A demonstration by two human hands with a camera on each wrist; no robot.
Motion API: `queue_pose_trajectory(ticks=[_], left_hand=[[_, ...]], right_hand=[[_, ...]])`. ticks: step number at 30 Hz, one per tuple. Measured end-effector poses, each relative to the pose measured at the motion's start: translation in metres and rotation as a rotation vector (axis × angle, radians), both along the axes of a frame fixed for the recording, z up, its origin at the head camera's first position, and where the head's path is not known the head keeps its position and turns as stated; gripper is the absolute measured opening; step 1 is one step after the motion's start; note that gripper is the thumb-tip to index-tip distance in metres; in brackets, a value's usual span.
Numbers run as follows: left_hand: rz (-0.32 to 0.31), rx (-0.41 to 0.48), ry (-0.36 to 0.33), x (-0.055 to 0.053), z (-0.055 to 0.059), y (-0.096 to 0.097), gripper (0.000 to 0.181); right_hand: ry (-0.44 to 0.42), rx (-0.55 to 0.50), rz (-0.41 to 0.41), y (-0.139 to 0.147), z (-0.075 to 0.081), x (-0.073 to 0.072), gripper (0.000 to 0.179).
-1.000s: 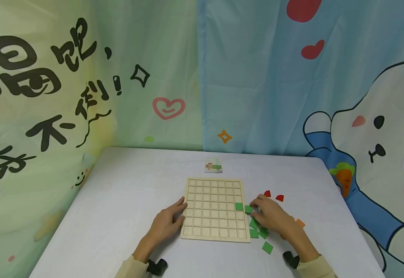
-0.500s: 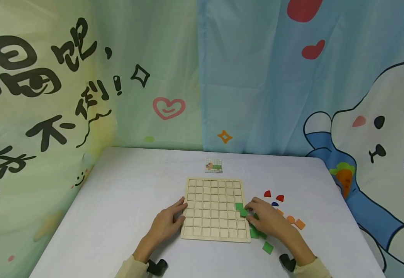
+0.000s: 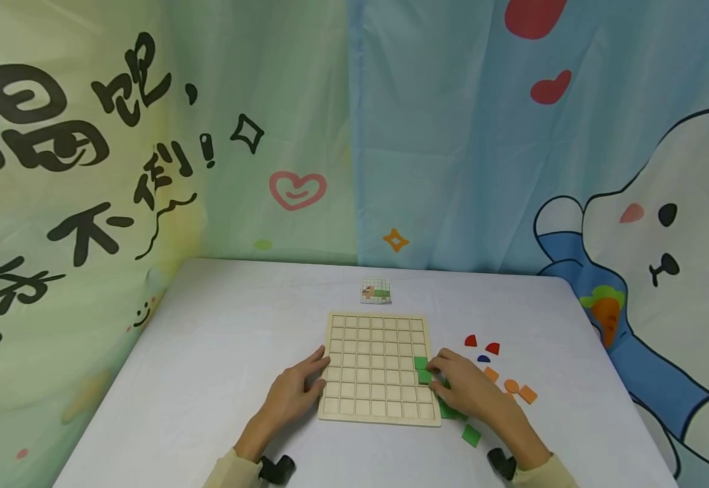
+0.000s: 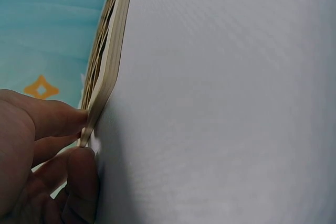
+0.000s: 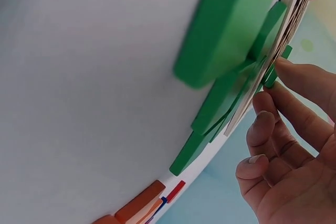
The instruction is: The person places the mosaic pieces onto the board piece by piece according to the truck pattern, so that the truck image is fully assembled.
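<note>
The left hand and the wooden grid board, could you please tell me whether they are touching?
Touching. The left wrist view shows it: the left hand has a fingertip against the edge of the wooden grid board, with no gap between.

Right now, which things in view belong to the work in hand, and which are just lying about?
Part of the job:
wooden grid board, left hand at its edge
green tile, held by the right hand
second green tile on the board
loose green tiles nearby
picture card, probably the pattern

Lying about, perhaps for later:
red pieces
blue piece
orange pieces
</note>
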State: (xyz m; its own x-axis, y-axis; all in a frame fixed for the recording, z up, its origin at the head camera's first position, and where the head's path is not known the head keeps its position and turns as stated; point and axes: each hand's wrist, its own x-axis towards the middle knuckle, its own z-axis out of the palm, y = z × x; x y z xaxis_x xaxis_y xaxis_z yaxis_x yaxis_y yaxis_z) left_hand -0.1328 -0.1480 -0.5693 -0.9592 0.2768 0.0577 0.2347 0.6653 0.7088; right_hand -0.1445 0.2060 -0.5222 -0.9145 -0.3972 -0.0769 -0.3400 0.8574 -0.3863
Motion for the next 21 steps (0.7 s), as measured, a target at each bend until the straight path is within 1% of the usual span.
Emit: queue_pose_trajectory(ticks=[2,8,11,15,21], left_hand=[[0.003,0.001,-0.007,-0.0001,0.0,0.0003,0.047],[0.007,0.006,-0.001,0.0003,-0.0004,0.0005,0.047],[0.003,0.01,0.017,0.0009,-0.0004,0.0003,0.046],[0.004,0.011,0.022,0.0011,-0.0004,0.0006,0.046],[0.019,0.001,0.006,0.0005,0.0005,0.0015,0.047]], right_hand=[[0.0,-0.001,0.001,-0.0001,-0.0001,0.0003,0.022],[0.012,0.005,0.005,-0.0012,-0.0025,-0.0007,0.022],[0.022,0.007,0.005,-0.0017,-0.004,-0.0013,0.022],[0.027,0.009,0.006,-0.0018,-0.0049,-0.0015,0.021],[0.014,0.016,0.008,-0.0025,-0.0047,-0.0015,0.022]])
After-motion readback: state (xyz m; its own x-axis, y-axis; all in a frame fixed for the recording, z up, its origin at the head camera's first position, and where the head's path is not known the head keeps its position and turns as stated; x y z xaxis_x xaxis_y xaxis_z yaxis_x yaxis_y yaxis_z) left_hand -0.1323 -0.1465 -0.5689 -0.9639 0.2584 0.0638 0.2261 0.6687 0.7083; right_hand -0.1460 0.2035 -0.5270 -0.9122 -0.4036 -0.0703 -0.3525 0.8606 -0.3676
